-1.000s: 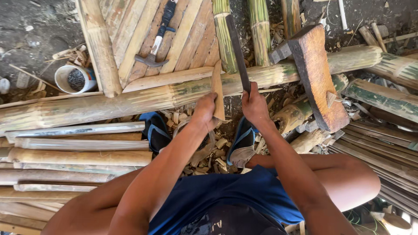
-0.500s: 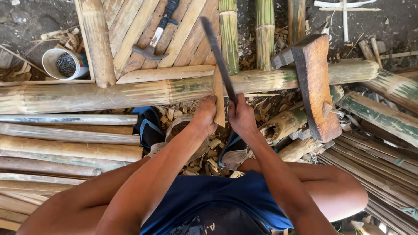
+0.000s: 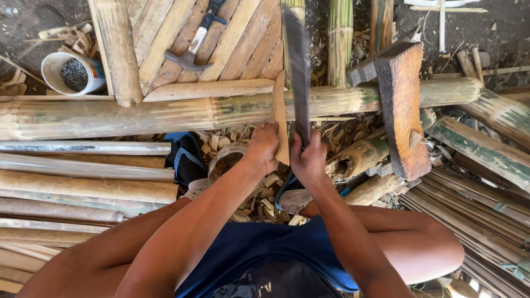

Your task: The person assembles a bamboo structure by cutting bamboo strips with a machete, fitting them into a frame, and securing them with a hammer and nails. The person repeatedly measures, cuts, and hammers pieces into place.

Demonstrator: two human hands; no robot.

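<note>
My left hand (image 3: 263, 144) grips a short flat slat of bamboo (image 3: 279, 116) that stands upright against a long horizontal bamboo pole (image 3: 165, 115). My right hand (image 3: 309, 160) is closed around the handle of a long dark machete (image 3: 298, 72), whose blade points away from me, right beside the slat's right edge. Both hands are close together over my feet in blue sandals (image 3: 185, 160).
A thick wooden chopping block (image 3: 406, 110) leans to the right. A hammer (image 3: 193, 44) lies on a woven bamboo panel (image 3: 232, 38). A white cup of nails (image 3: 72, 74) stands at the left. Split bamboo strips are stacked left (image 3: 83, 182) and right (image 3: 486, 204).
The machete blade has swung from a slant to nearly straight ahead beside the slat. Both hands stayed together on slat and handle.
</note>
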